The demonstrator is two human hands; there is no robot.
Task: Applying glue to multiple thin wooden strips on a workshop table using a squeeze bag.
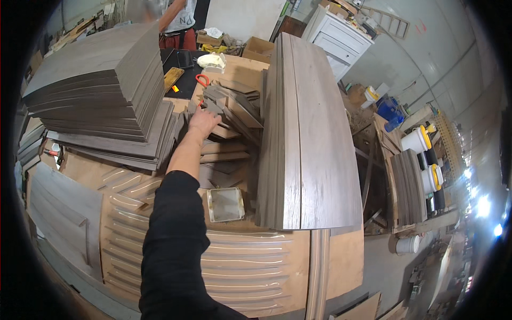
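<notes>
My left hand (204, 121) reaches forward over a loose heap of short grey-brown wood pieces (240, 109). Its fingers are closed at a small wood piece (213, 105) at the near left side of the heap; the fingertips are partly hidden. A red-orange loop handle (202, 80) lies just beyond the hand. Nearer to me, a square translucent plastic tub (225, 205) stands beside rows of thin strips (245, 261) bearing pale glue-like lines. My right hand is out of the picture.
Tall stacks of grey wood panels rise on the left (80, 80) and right (320, 133). A co-worker (178, 24) stands beyond the table. White buckets (416, 141) with yellow trim, a white drawer cabinet (336, 45) and a cardboard box (258, 49) stand farther off.
</notes>
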